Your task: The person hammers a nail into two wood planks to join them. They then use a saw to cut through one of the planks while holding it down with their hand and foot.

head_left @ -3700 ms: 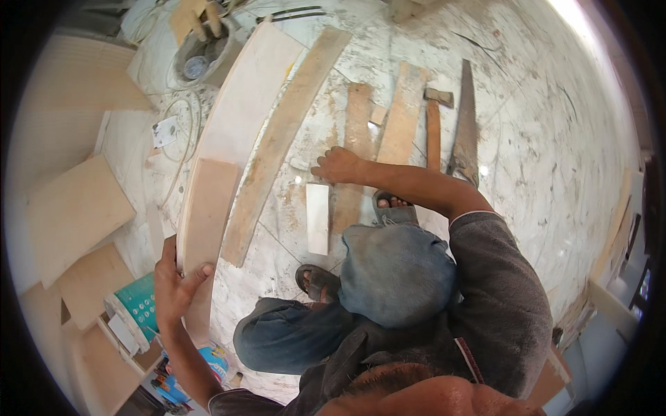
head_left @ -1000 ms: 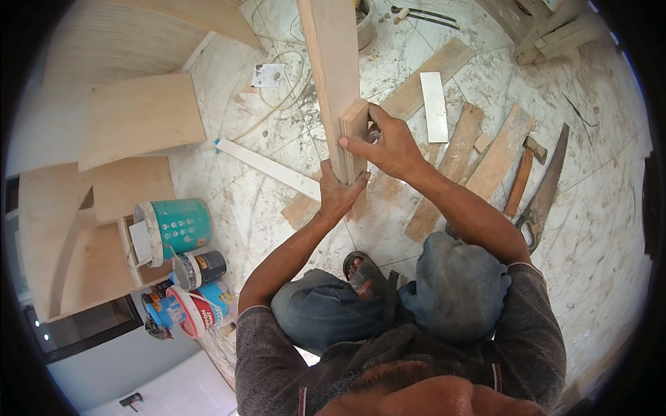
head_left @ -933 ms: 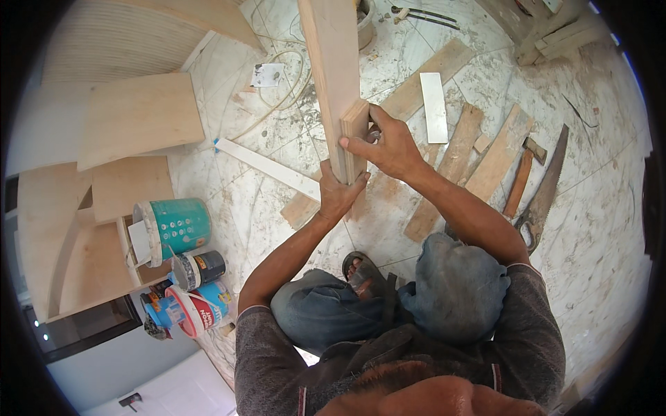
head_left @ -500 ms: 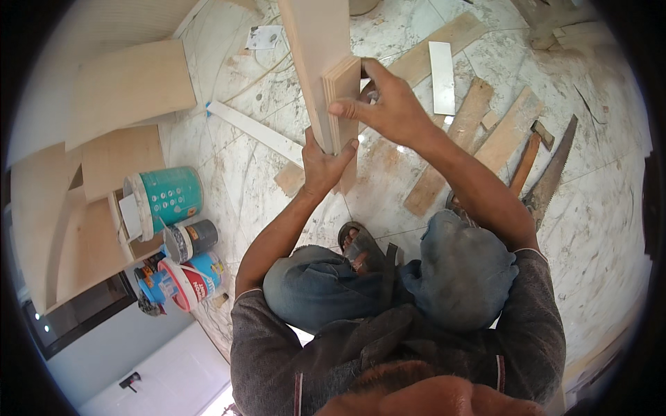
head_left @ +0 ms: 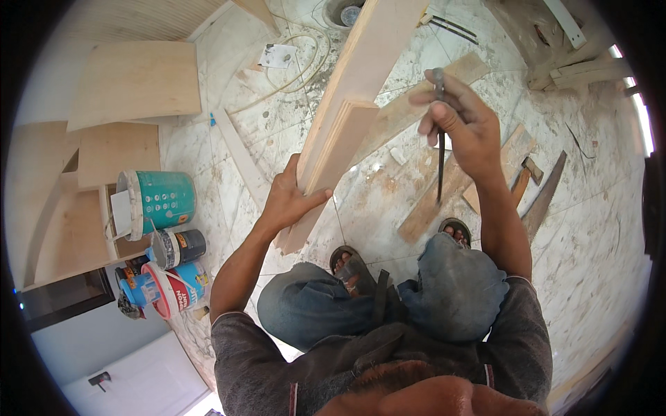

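Observation:
My left hand (head_left: 293, 197) is closed around the lower part of a long pale board (head_left: 368, 59) and a shorter plywood strip (head_left: 340, 149) lying against its face. Its thumb presses on the strip. The board leans away up and to the right, its top past the frame edge. Off to the right of the wood, my right hand (head_left: 465, 121) pinches a thin dark rod (head_left: 441, 166) that points downward. Motion blurs those fingers, and the rod's exact kind cannot be made out.
A hammer (head_left: 522, 184) and a handsaw (head_left: 544, 197) lie on the floor at right beside wooden offcuts (head_left: 430, 201). Paint buckets (head_left: 166, 197) and plywood sheets (head_left: 142, 83) stand at left. A hose or cable (head_left: 298, 87) loops behind the board.
My right hand has left the plywood strip, moved right, and now holds a thin dark rod. The board, gripped by my left hand, has tilted with its top to the right.

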Available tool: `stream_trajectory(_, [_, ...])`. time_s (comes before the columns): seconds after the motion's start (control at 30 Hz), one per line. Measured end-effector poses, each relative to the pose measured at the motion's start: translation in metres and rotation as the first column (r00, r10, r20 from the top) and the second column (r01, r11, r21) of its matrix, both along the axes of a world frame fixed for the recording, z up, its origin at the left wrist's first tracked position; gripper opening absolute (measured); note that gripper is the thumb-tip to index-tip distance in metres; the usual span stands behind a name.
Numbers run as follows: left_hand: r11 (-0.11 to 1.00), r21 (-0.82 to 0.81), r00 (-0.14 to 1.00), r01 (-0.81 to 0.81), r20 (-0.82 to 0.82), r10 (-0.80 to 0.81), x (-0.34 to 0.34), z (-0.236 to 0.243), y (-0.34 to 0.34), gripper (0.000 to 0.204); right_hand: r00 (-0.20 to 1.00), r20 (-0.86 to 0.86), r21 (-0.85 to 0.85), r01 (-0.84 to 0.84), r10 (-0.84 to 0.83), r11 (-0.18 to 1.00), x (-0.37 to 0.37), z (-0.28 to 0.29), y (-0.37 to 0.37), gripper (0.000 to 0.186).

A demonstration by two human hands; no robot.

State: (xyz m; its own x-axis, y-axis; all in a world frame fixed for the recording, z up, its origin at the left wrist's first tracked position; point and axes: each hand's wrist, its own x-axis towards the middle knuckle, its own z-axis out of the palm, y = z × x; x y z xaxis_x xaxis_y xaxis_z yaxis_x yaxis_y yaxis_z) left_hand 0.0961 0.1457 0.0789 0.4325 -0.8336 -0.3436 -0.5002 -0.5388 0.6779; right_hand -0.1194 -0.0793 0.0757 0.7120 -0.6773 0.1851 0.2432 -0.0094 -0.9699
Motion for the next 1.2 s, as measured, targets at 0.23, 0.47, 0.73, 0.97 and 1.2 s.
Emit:
stream_trajectory(0.23, [0.997,-0.067,0.999,0.043,0.023,-0.042,0.0,0.016,0.007,0.071,0.984,-0.059,-0.766,0.062,-0.165,0.64,0.031,0.003,0.022,0.042])
stream_trajectory(0.47, [0.998,-0.03,0.999,0.052,-0.01,-0.052,0.003,0.018,0.008,0.071,0.984,-0.002,-0.769,0.111,-0.176,0.63,0.043,0.006,0.023,0.02])
stream_trajectory(0.73, [0.998,0.055,0.999,0.038,-0.039,-0.036,-0.003,0.016,0.0,0.072,0.958,-0.094,-0.843,0.069,-0.273,0.534,0.036,0.014,0.029,0.021])
stream_trajectory(0.97, [0.944,-0.312,0.993,-0.111,-0.08,0.09,0.003,0.001,0.017,0.064,0.803,-0.509,-0.775,-0.269,-0.311,0.572,0.025,-0.039,0.006,0.023])
stream_trajectory(1.2, [0.957,-0.286,0.998,-0.049,-0.052,0.035,0.019,0.028,0.012,0.068,0.608,-0.759,-0.473,-0.268,-0.233,0.839,-0.005,-0.155,0.001,0.029])
